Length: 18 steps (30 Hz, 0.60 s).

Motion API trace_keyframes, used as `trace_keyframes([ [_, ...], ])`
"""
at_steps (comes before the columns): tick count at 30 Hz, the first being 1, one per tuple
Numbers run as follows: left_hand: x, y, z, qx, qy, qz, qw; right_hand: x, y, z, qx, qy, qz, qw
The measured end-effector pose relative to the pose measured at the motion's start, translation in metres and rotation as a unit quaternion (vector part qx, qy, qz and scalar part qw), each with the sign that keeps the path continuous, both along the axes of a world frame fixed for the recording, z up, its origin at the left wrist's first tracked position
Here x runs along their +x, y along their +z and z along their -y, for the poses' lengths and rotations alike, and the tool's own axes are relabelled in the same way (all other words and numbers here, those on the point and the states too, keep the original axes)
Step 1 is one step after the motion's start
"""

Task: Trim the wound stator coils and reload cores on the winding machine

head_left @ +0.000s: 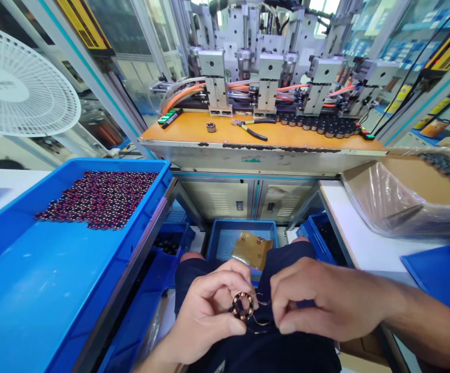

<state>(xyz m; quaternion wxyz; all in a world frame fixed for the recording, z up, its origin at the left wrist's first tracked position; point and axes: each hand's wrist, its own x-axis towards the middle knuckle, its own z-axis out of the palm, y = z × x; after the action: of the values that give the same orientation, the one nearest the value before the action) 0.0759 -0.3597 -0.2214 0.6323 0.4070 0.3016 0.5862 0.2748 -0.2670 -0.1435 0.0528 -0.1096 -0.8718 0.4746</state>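
Observation:
My left hand (205, 311) pinches a small ring-shaped copper-wound coil (242, 305) between thumb and fingers, low over my lap. My right hand (318, 300) sits just to the right of it and pinches the thin wire leads (263, 311) that trail from the coil. Both hands hover above my dark shorts (264, 347).
A blue tray (23, 290) on the left holds a heap of similar coils (100, 199). An orange machine shelf (248, 135) carries pliers (253, 128) and a row of dark parts (322, 125). Blue bins (225, 238) stand on the floor. A white fan (18, 83) is at left, a plastic-lined box (415, 199) at right.

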Motion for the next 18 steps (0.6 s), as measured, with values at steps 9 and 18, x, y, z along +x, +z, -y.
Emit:
trace_keyframes([
  [9,0.004,-0.002,-0.001,-0.051,-0.056,0.075,0.994,-0.007,-0.014,-0.003,0.337,-0.010,-0.249,0.908],
  [18,0.003,-0.004,0.005,-0.063,-0.076,0.115,0.988,-0.019,-0.024,-0.003,0.297,-0.007,-0.293,0.909],
])
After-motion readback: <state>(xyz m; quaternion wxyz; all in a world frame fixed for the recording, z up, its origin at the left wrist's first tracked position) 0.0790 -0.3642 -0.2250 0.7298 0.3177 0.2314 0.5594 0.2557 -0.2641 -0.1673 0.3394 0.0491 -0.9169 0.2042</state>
